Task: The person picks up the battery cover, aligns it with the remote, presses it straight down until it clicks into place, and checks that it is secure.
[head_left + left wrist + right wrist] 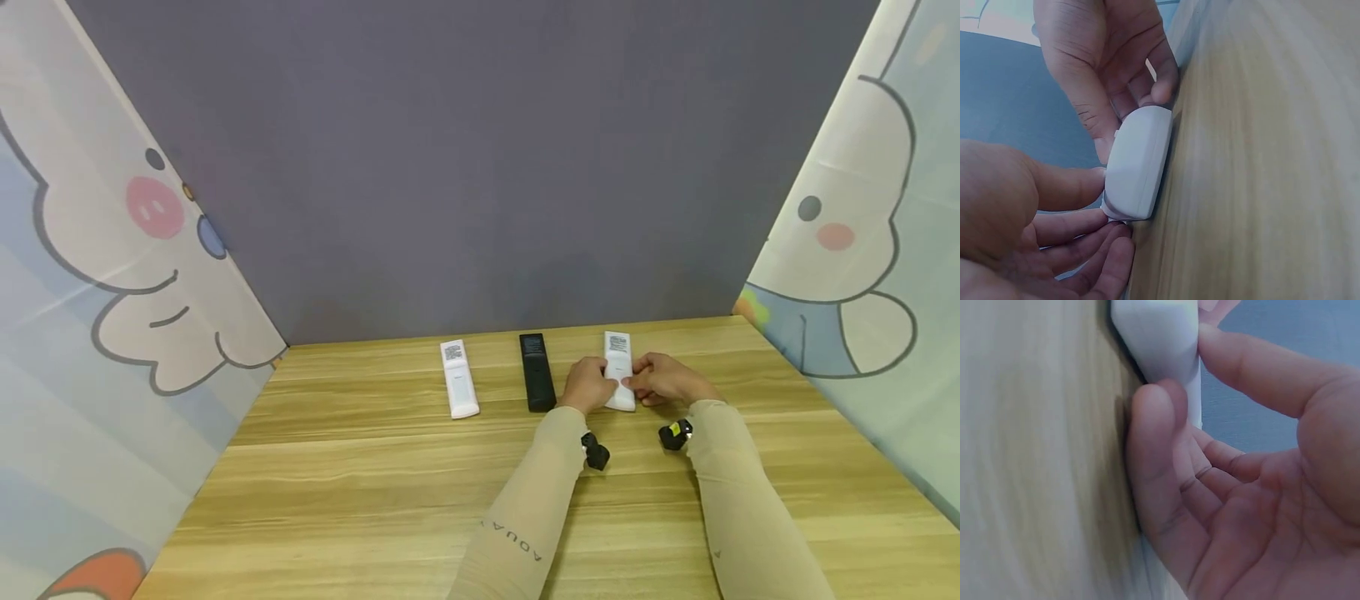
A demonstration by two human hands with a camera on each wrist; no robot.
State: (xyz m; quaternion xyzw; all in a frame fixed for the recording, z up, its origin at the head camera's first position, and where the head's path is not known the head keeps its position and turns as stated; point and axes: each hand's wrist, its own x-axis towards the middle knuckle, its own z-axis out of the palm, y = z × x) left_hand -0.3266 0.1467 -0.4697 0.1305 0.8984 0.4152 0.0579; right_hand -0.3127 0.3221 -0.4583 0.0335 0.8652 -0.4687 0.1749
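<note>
A white remote control [618, 371] lies on the table at the right of a row, its labelled back facing up. My left hand [588, 385] grips its left side, thumb on the upper face and fingers along the edge. From the other side my right hand [664, 379] pinches it, with the thumb on top and curled fingers at the edge. In the left wrist view the end of the white remote [1138, 164] shows between both hands. A black remote control [537, 372] lies just left of my left hand, and another white remote [459, 379] lies farther left.
The wooden table [337, 500] ends at a dark grey panel [480, 167] behind the remotes. Cartoon-printed curtains [67, 350] stand along both sides. A small black camera sits on each wrist.
</note>
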